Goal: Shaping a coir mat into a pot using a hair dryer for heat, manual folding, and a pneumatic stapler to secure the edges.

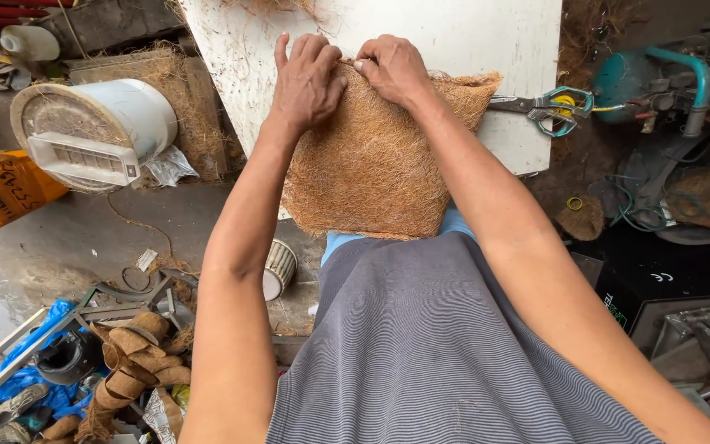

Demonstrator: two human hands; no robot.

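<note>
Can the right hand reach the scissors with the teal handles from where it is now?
Probably yes. The teal-handled scissors lie uncovered on the white board, just right of the brown fibre mat. The right hand must first let go of the mat.

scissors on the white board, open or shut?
Shut, as far as visible. The scissors lie flat on the white board, right of the fibre mat; blades together, teal handle loops side by side.
</note>
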